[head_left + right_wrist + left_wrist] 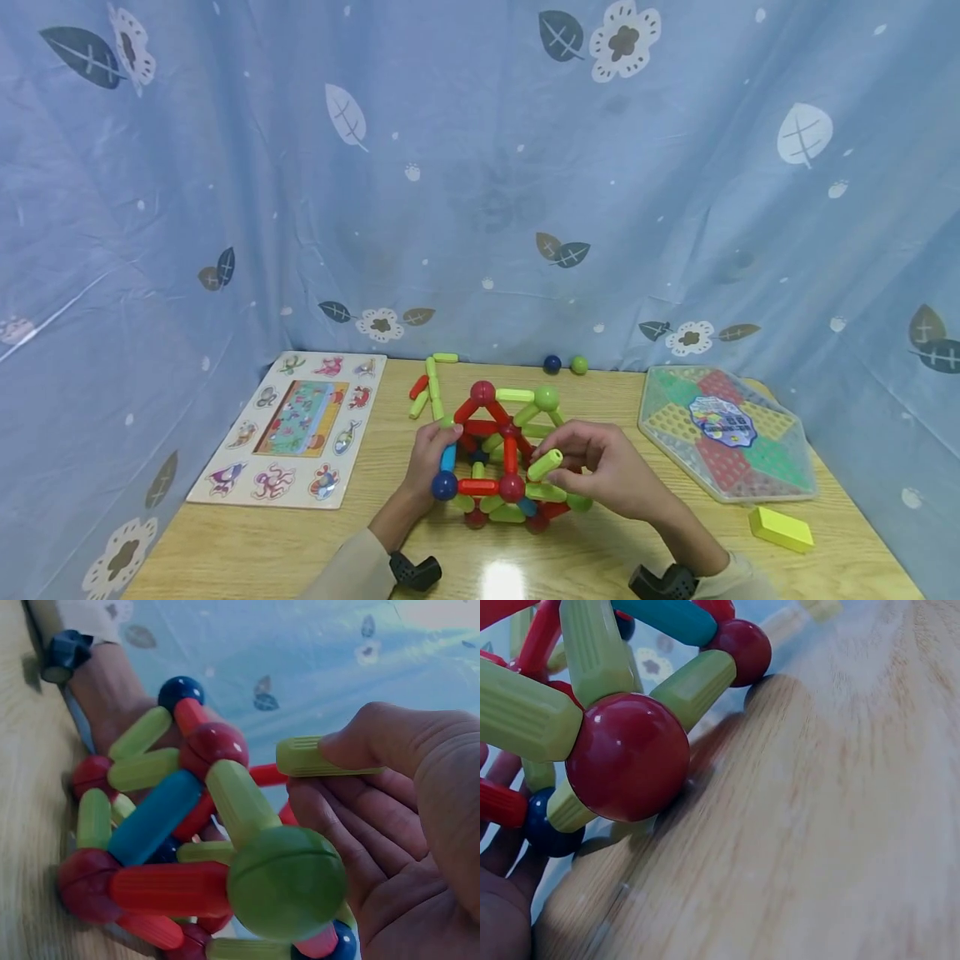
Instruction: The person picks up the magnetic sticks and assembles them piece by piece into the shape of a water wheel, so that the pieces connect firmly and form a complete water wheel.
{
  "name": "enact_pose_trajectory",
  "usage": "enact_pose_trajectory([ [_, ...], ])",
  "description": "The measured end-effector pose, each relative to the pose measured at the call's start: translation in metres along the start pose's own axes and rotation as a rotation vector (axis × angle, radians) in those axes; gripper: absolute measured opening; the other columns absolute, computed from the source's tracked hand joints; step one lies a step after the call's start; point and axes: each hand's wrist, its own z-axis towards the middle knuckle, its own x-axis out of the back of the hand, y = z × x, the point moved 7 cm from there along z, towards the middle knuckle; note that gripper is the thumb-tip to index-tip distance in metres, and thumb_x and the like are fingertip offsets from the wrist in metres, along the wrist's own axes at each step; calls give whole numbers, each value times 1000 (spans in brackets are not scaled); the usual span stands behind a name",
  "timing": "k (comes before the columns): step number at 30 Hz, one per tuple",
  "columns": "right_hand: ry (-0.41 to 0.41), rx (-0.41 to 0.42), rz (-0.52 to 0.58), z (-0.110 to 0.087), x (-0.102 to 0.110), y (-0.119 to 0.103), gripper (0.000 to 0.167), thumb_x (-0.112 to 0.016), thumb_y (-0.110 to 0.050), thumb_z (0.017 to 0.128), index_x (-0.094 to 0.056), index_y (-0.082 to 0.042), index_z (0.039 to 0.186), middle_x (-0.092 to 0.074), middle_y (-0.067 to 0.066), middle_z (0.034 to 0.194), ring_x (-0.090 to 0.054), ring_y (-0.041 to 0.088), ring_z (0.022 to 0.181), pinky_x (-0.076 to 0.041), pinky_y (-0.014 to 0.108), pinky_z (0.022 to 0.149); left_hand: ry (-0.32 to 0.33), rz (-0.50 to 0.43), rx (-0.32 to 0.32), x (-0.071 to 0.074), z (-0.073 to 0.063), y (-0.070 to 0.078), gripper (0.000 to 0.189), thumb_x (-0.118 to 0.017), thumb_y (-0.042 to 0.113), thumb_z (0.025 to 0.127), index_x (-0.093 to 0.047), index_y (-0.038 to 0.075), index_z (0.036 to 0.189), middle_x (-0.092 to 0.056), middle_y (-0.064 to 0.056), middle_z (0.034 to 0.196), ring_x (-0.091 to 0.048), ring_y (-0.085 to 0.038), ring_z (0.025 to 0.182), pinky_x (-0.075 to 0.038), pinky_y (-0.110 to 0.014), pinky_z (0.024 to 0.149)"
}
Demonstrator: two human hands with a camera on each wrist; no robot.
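Observation:
A frame of magnetic rods and balls [477, 486] in red, yellow-green and blue stands on the wooden table before me. My left hand [429, 457] grips its left side, thumb by a green ball at the upper corner; in the left wrist view the fingers reach behind a dark blue ball [553, 825]. A loose yellow-green magnetic rod [545, 465] is pinched between thumb and fingers of my right hand [611, 467], at the frame's right side. The right wrist view has this rod [304, 757] jutting past the thumb, above a large green ball [286, 883].
Several loose rods [432, 387] lie behind the frame. Near the curtain are a dark blue ball [552, 364] and a green ball [579, 365]. A sea-animal puzzle board [352, 475] lies at left. On the right are a hexagonal clear case [776, 483] and a yellow block [781, 529].

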Motion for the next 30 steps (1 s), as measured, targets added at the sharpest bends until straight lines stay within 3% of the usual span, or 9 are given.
enact_pose_trajectory([
  [9,-21,-23,-65,2,-9,6,25,-77,4,97,-74,-4,120,-80,14,116,-81,17,101,-66,32,76,-20,8,-15,-6,4,1,42,-49,25,109,-69,-13,106,-73,-28,106,-65,-16,95,-55,-25,89],
  [16,-32,5,-139,1,-6,2,23,-79,2,96,-75,-5,117,-81,10,112,-70,9,75,-54,26,56,-26,-15,-10,-10,6,0,42,-49,21,108,-70,-16,109,-75,-29,108,-65,-15,95,-52,-26,92],
  [18,-44,8,-151,0,-3,1,24,-78,3,96,-76,-5,119,-81,13,114,-71,9,79,-57,26,60,-27,-11,-11,-11,7,0,42,-49,20,108,-69,-16,108,-74,-29,107,-64,-15,96,-51,-26,93],
  [21,-53,26,-115,-4,9,0,27,-73,6,99,-75,-4,124,-79,17,119,-78,15,95,-65,33,76,-46,-4,-11,-12,6,-1,43,-48,21,110,-71,-16,112,-73,-34,110,-66,-15,97,-53,-26,93],
  [25,86,80,79,-9,44,16,24,-59,11,104,-68,8,126,-79,14,119,-79,22,105,-66,37,91,-62,-12,-15,-11,6,0,43,-49,22,110,-71,-14,120,-77,-28,112,-69,-14,98,-56,-26,94],
  [28,234,124,231,-15,70,45,25,-49,13,106,-62,18,127,-79,9,120,-78,21,112,-64,36,98,-58,-53,-26,-9,6,2,37,-50,19,109,-68,-14,112,-75,-9,96,-63,-12,91,-53,-24,88],
  [30,273,138,273,-18,78,67,33,-43,18,104,-57,22,134,-78,8,126,-77,19,117,-62,34,102,-62,-96,-49,-7,6,5,36,-49,16,109,-68,-13,114,-73,3,97,-60,-11,93,-50,-23,88],
])
